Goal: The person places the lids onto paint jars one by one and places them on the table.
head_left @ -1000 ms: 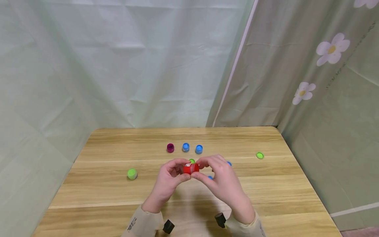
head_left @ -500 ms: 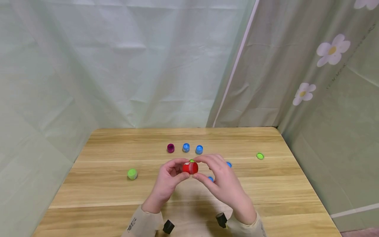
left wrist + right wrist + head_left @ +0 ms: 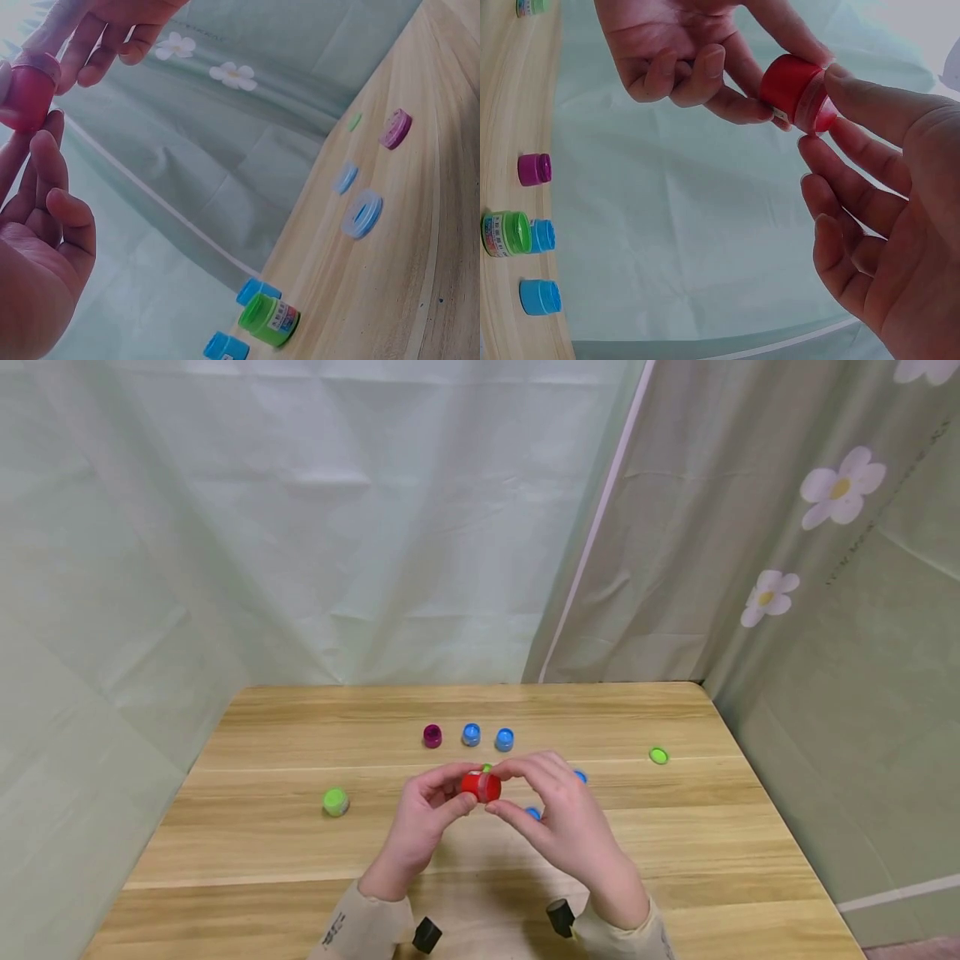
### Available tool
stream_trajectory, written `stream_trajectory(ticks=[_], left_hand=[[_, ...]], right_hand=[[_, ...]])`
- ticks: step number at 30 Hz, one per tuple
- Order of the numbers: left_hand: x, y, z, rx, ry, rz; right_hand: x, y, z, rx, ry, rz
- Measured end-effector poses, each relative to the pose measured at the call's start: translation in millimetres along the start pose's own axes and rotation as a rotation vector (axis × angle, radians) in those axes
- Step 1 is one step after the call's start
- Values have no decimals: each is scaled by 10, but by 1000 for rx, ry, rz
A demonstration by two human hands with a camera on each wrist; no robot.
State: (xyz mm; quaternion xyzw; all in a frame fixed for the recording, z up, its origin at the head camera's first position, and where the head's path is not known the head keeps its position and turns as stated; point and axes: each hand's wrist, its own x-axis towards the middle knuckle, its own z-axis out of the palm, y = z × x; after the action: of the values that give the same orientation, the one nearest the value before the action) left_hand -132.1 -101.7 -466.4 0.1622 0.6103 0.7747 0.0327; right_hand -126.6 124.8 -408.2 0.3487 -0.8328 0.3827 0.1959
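Observation:
Both of my hands are raised over the table around a small red jar (image 3: 481, 786), tipped on its side. My left hand (image 3: 422, 818) grips the jar's body between thumb and fingers. At the other end, my right hand (image 3: 564, 814) has its thumb and index finger on opposite sides of the red lid (image 3: 824, 117), as the right wrist view shows. The remaining right fingers are bent loosely below. Part of a white label shows on the jar's underside. Behind the hands stands an open green jar (image 3: 271, 321), mostly hidden in the head view.
A purple jar (image 3: 432, 736) and two blue jars, one here (image 3: 505, 740), stand farther back. A green-topped jar (image 3: 335, 802) is at left. Loose lids lie at right: green (image 3: 658, 756), purple (image 3: 395, 129) and two blue, one here (image 3: 363, 214). A curtain (image 3: 375, 527) hangs behind the table.
The red jar has shifted slightly left and turned, so its lid end faces the head camera more. My right thumb and fingers have shifted their place around the lid.

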Motion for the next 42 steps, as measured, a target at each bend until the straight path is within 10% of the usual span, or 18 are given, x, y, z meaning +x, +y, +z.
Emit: stream_trajectory(ticks=[15, 28, 42], left_hand=[[-134, -10, -38, 8, -22, -4], [-165, -65, -11, -22, -58, 138], [-5, -52, -6, -48, -53, 206]], right_hand=[[-85, -65, 92, -4, 23, 7], [-124, -58, 89, -24, 28, 95], [-3, 13, 43, -2, 32, -92]])
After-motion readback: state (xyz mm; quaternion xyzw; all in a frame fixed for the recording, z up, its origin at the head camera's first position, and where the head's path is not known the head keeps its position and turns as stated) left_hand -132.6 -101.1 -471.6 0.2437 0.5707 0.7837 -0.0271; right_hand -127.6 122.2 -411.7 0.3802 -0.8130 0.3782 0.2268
